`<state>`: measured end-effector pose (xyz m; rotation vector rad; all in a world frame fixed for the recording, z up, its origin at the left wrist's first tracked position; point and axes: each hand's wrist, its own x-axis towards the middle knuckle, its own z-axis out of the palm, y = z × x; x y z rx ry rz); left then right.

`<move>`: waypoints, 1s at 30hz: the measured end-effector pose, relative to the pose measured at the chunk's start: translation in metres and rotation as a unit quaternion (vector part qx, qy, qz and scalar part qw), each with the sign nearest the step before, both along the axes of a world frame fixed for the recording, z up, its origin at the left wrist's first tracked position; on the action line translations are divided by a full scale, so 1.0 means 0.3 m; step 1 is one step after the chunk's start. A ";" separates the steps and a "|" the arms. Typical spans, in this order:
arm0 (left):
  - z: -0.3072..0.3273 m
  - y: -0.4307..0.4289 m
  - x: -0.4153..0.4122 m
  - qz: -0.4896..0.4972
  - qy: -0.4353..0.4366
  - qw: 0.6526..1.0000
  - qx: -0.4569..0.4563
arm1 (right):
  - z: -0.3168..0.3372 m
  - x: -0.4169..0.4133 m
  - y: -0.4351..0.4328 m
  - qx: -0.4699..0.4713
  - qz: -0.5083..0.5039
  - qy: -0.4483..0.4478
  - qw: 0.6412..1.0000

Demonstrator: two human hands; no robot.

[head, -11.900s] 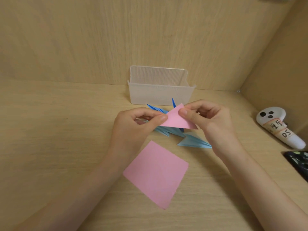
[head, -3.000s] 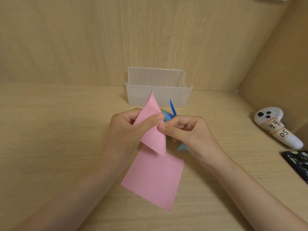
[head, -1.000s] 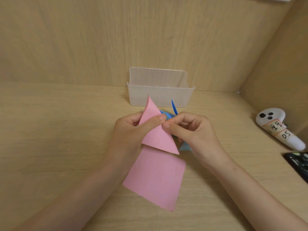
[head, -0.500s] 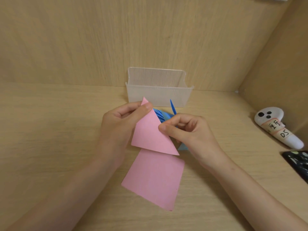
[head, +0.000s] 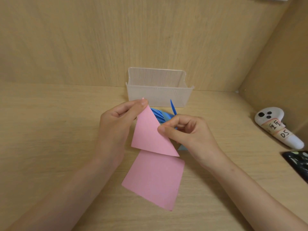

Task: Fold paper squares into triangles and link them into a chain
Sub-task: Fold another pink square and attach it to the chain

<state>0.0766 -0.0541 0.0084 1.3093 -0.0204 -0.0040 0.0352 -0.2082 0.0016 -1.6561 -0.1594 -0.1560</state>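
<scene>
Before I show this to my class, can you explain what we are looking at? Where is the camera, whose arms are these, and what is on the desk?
There is no machine here. The one picture comes from a camera worn on a person's head, looking forward and down, so the two bare arms reaching in from the bottom are that person's own.

Both hands hold a pink paper triangle above the wooden desk. The left hand pinches its top corner; the right hand pinches its right edge.

Below it on the desk lies a flat, unfolded pink paper square. Behind the hands sit folded blue paper pieces, mostly hidden, and an empty-looking clear plastic box by the back wall. At the right lie a white handheld controller with a handwritten label and a dark object cut off by the edge.
</scene>
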 end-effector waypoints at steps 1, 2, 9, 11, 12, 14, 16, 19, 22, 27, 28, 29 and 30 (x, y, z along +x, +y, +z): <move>-0.001 -0.001 -0.001 -0.001 -0.001 1.000 -0.002 | 0.000 0.000 -0.001 0.000 0.000 -0.002 1.000; -0.003 -0.002 -0.001 0.000 -0.003 1.000 -0.003 | 0.000 0.000 -0.002 0.000 0.000 -0.003 1.000; 0.005 0.035 0.043 0.053 -0.013 0.998 -0.037 | -0.008 -0.003 -0.001 -0.008 0.000 0.009 1.000; 0.001 0.034 0.039 0.044 -0.019 0.999 -0.019 | 0.001 0.001 -0.001 0.026 -0.013 0.013 0.999; -0.002 0.029 0.034 0.036 -0.019 0.999 -0.011 | 0.004 0.003 -0.002 0.035 -0.024 0.012 0.999; -0.005 0.013 0.021 0.014 -0.015 1.000 0.005 | 0.006 0.009 -0.009 0.036 -0.047 0.006 0.998; -0.004 -0.004 0.007 -0.024 -0.005 0.999 0.027 | 0.005 0.013 -0.017 0.031 -0.065 0.008 0.997; -0.004 -0.017 -0.012 -0.081 -0.005 0.994 0.074 | 0.004 0.014 -0.025 0.031 -0.072 0.012 0.997; 0.000 -0.018 -0.020 -0.090 -0.032 0.990 0.104 | -0.002 0.016 -0.027 0.030 -0.076 0.005 0.997; 0.004 0.000 -0.009 -0.075 -0.051 0.990 0.107 | -0.011 0.016 -0.040 -0.027 -0.062 -0.087 0.994; 0.004 0.001 -0.007 -0.079 -0.052 0.990 0.107 | -0.012 0.018 -0.047 -0.057 -0.056 -0.100 0.992; 0.003 0.002 -0.006 -0.084 -0.050 0.990 0.105 | -0.012 0.022 -0.053 -0.089 -0.048 -0.114 0.988; 0.002 0.003 -0.005 -0.090 -0.049 0.989 0.103 | -0.014 0.024 -0.058 -0.114 -0.042 -0.125 0.985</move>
